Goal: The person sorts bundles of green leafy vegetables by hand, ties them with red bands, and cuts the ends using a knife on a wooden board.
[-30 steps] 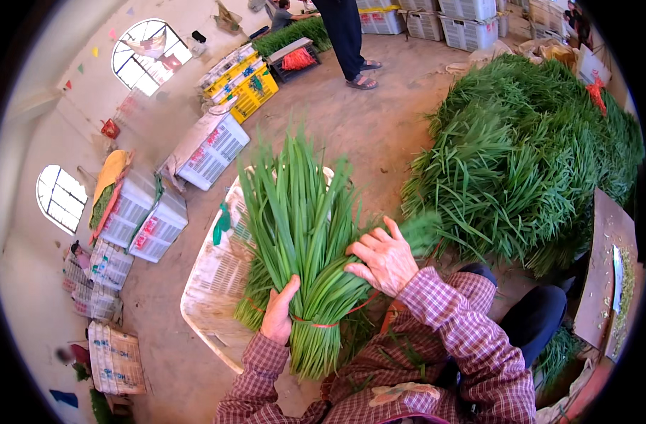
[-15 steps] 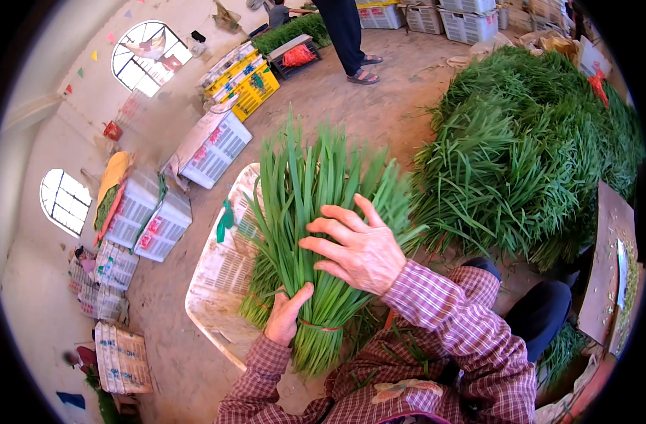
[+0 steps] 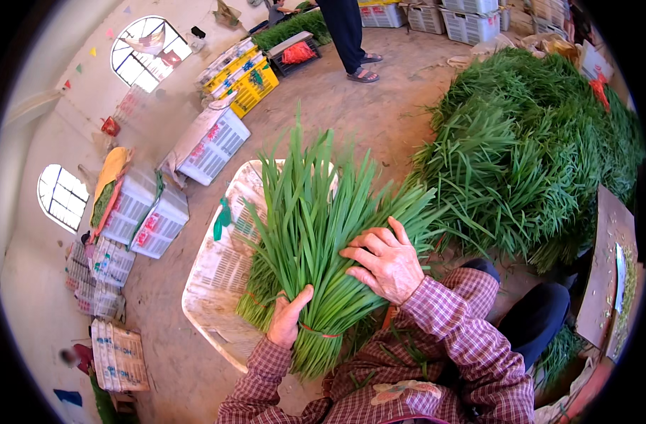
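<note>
The left hand (image 3: pixel 289 319) is gripping a bundle of green chives (image 3: pixel 316 233) near its cut end, fingers wrapped around the stalks just above a thin red band (image 3: pixel 321 332) that is binding them. The right hand (image 3: pixel 383 260) is lying flat on top of the bundle, fingers spread and pressing on the leaves rather than closing around them. The bundle is being held in front of the person's lap, tips fanning out upward and away, over a white plastic crate (image 3: pixel 220 275) that is sitting on the dirt floor (image 3: pixel 379 106). More chives are lying inside the crate beneath the bundle. Both forearms are wearing a checked red sleeve (image 3: pixel 464 332). To the right, a large heap of loose chives (image 3: pixel 535 148) is piling up on the floor, close to the person's knee. Stacked white crates (image 3: pixel 142 212) are standing along the left wall. At the top, another person's legs (image 3: pixel 347 35) are standing well apart from the bundle.
</note>
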The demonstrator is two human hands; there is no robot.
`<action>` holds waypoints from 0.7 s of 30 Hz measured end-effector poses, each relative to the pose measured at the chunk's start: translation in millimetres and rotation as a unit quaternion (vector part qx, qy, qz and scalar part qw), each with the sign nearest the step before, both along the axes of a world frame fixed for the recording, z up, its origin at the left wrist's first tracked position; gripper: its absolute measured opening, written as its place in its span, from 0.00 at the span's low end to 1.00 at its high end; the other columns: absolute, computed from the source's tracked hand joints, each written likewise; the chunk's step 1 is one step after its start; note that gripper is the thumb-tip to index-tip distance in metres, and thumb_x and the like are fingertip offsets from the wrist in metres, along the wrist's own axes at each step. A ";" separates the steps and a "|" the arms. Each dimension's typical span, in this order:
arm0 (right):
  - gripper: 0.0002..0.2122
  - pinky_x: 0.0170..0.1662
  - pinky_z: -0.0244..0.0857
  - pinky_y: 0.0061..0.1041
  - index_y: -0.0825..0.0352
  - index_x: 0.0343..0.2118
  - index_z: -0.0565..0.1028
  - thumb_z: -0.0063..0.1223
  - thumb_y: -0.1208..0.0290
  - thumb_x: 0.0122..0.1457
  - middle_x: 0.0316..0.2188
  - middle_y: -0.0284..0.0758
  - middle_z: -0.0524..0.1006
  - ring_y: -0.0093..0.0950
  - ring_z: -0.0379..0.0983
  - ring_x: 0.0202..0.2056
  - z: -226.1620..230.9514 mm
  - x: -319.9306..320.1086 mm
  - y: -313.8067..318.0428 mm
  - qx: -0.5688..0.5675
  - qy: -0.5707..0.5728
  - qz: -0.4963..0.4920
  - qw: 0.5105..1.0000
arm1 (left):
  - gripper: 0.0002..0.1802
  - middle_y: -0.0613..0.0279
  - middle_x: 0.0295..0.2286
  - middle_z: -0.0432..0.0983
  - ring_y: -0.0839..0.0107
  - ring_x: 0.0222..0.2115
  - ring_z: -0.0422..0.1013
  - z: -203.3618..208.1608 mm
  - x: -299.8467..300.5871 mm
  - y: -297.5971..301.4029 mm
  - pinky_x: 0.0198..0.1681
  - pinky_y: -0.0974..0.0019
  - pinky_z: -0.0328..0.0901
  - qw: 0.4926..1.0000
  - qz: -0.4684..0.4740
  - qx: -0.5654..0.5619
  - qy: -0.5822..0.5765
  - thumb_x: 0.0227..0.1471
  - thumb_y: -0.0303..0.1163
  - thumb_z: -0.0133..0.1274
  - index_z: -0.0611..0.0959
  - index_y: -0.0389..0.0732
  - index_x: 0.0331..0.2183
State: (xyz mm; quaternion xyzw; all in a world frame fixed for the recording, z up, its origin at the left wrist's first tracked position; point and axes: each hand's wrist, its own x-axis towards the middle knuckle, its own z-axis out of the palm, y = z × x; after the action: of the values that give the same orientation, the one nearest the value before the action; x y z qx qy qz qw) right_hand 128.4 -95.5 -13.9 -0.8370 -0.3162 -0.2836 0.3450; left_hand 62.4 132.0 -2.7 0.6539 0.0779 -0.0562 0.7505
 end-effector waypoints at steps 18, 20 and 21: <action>0.10 0.60 0.49 0.50 0.56 0.31 0.77 0.58 0.57 0.50 0.29 0.27 0.71 0.29 0.67 0.41 5.2 9.3 13.9 -0.060 -0.021 -0.018 0.998 | 0.22 0.63 0.47 0.72 0.74 0.47 0.67 -10.2 -0.9 2.4 0.52 0.67 0.62 0.999 0.030 -0.017 0.016 0.57 0.32 0.54 0.71 0.37 0.52; 0.10 0.60 0.49 0.50 0.55 0.32 0.77 0.58 0.57 0.51 0.30 0.26 0.72 0.29 0.68 0.42 5.1 9.5 11.1 -0.053 -0.017 -0.020 0.998 | 0.23 0.62 0.48 0.72 0.73 0.47 0.67 -12.0 0.0 2.1 0.52 0.66 0.62 1.000 0.024 -0.011 0.016 0.56 0.32 0.54 0.71 0.37 0.52; 0.10 0.60 0.49 0.50 0.55 0.32 0.77 0.58 0.57 0.51 0.30 0.26 0.72 0.29 0.68 0.42 5.7 10.1 9.9 -0.050 -0.016 -0.020 0.998 | 0.23 0.62 0.48 0.72 0.73 0.47 0.67 -13.3 0.8 2.9 0.52 0.66 0.62 1.000 0.022 -0.009 0.016 0.57 0.32 0.54 0.71 0.37 0.52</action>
State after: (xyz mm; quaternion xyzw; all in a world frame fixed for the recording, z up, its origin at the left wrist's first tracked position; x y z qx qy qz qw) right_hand 138.6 -85.7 -8.2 -0.8545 -0.3188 -0.2878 0.2922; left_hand 63.1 134.9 -15.9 0.6444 0.1034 -0.0506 0.7560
